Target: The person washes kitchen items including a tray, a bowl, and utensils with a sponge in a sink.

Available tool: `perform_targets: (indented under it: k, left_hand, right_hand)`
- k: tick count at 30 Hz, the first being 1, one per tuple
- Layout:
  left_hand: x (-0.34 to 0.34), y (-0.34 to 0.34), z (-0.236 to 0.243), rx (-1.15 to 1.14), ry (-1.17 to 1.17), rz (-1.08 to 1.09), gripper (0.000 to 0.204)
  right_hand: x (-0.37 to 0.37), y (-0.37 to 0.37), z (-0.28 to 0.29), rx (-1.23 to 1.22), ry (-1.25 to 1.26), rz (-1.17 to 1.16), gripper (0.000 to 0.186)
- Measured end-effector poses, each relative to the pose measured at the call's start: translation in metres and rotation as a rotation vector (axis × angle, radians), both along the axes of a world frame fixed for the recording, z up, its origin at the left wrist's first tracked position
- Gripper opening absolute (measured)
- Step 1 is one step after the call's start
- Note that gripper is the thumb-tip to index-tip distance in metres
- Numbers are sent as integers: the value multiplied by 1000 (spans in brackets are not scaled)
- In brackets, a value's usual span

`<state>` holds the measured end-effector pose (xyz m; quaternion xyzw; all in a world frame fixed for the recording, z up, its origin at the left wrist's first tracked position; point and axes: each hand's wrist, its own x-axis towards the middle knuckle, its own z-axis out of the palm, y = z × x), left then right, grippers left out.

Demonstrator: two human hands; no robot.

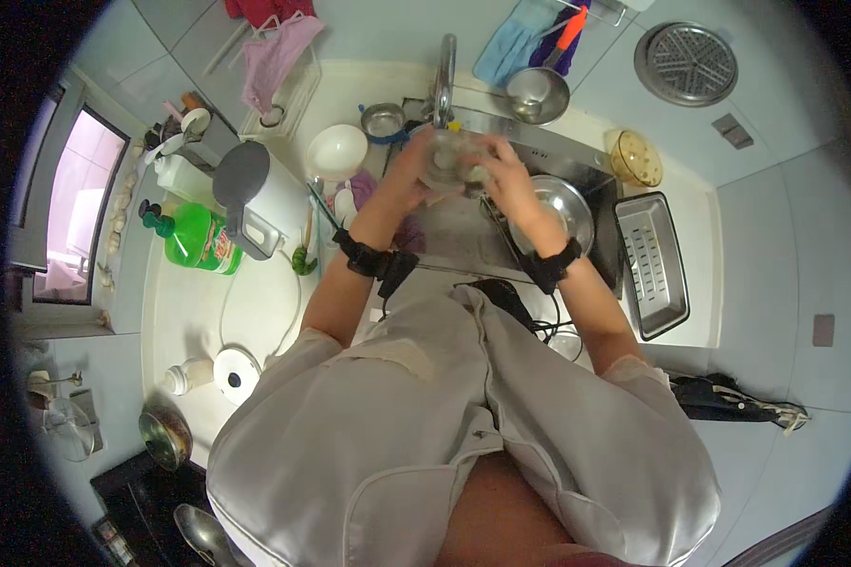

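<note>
Under the faucet, over the sink, my two hands are closed around a clear, round glass bowl. My left hand grips its left side. The fingers of my right hand are bent at its right side and inner part, smeared by motion. Whether a cloth or sponge is in the right fingers cannot be made out. A bit of yellow shows behind the bowl, close to the spout. Black straps with small devices circle both wrists.
Left of the sink stand a white bowl, a small metal bowl, a kettle and a green soap bottle. A metal basin sits in the sink's right side. Beyond are a perforated tray and an amber bowl.
</note>
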<state>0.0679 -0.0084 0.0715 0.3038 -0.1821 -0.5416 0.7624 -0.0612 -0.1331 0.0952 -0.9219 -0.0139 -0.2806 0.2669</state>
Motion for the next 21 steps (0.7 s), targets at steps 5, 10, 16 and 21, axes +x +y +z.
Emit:
perform_targets:
  k: [5, 10, 16, 21]
  left_hand:
    - [5, -5, -9, 93, -266, 90, 45]
    - [6, 7, -7, -419, -565, 78, 55]
    - [19, 0, -25, -73, -1223, 358, 58]
    - [-10, -5, -1, 25, 81, -104, 45]
  right_hand:
    - [2, -7, -9, 85, -3, 39, 46]
    - [15, -6, 3, 276, -99, 96, 46]
    - [6, 0, -9, 309, -59, 132, 39]
    - [19, -14, 0, 330, -136, 4, 25]
